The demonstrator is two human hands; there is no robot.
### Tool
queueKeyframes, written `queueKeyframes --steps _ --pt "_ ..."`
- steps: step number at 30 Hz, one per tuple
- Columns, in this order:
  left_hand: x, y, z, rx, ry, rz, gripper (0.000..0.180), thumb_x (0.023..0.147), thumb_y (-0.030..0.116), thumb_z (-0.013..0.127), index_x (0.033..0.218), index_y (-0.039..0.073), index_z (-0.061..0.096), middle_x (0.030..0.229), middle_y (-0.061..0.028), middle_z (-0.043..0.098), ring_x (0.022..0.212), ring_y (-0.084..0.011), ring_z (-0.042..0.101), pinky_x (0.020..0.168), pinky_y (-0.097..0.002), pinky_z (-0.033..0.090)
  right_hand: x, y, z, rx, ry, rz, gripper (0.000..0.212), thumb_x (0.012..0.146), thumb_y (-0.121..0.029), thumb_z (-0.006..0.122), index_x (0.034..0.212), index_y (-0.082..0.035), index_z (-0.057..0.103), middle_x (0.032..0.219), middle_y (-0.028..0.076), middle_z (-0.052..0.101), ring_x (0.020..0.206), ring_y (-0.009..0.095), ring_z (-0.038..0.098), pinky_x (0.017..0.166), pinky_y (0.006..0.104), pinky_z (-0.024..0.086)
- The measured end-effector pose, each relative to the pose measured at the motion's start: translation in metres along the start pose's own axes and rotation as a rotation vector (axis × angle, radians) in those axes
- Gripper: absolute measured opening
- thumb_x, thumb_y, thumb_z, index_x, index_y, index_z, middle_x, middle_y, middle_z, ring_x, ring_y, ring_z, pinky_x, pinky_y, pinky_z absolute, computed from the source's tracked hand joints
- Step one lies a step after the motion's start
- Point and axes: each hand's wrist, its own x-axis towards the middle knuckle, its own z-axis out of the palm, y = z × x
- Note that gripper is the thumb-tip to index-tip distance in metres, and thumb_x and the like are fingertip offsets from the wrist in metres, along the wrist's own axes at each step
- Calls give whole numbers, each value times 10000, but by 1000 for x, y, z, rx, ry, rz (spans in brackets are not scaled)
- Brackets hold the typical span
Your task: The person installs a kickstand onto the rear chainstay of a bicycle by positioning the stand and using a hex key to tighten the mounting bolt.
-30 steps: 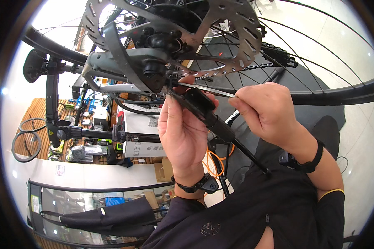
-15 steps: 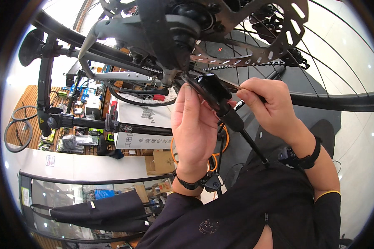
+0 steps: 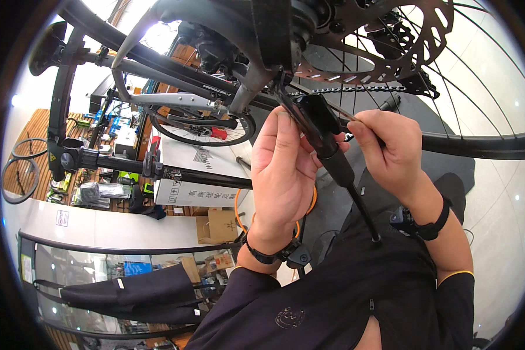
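In the head view, the black kickstand (image 3: pixel 337 169) slants from the bike's rear axle area down toward the person's lap. The left hand (image 3: pixel 283 181), palm up, is closed around its upper part: the thumb lies along the near edge, and the fingers pass behind, with tips showing on the far side. The right hand (image 3: pixel 394 149) pinches the end of a thin metal tool (image 3: pixel 345 114) between thumb and forefinger, the other fingers curled in. The tool reaches behind the kickstand, where its far end is hidden.

Above the hands are a slotted brake disc (image 3: pixel 385 73) and the grey frame (image 3: pixel 248 94); the chain (image 3: pixel 367 90) runs just behind the tool. The tyre (image 3: pixel 478 145) curves off to the right. On the left stand a white box (image 3: pixel 186 166) and a smaller brown carton (image 3: pixel 217 227).
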Motion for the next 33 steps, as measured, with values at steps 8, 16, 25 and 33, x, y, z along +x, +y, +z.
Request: queueKeyframes --steps 8,16,25,33 --pt "3 3 3 81 14 31 313 1046 264 381 1170 5 506 1017 -119 656 887 -204 675 818 -364 570 18 26 -13 914 -456 590 273 967 -207 562 782 -14 619 611 -66 473 514 29 335 461 217 254" --pt "3 4 -6 93 -47 74 343 1048 260 364 1162 -26 513 1060 -161 631 956 -270 656 821 -412 559 9 26 10 963 -423 582 281 994 -241 542 830 -24 615 637 -64 459 557 15 332 488 192 249" --pt "-3 -21 -31 -6 -33 -50 297 996 118 484 1245 -39 520 1157 -173 617 975 -262 647 828 -351 563 15 18 1 940 -402 637 193 930 -179 650 810 -54 566 733 -25 609 603 -5 459 471 159 280" --pt "20 -40 -58 237 -191 123 199 909 20 604 1101 -32 624 1119 -144 646 919 -164 623 805 -294 521 12 4 2 339 -260 436 109 870 -109 676 866 -1 676 660 28 621 562 85 485 520 246 376"
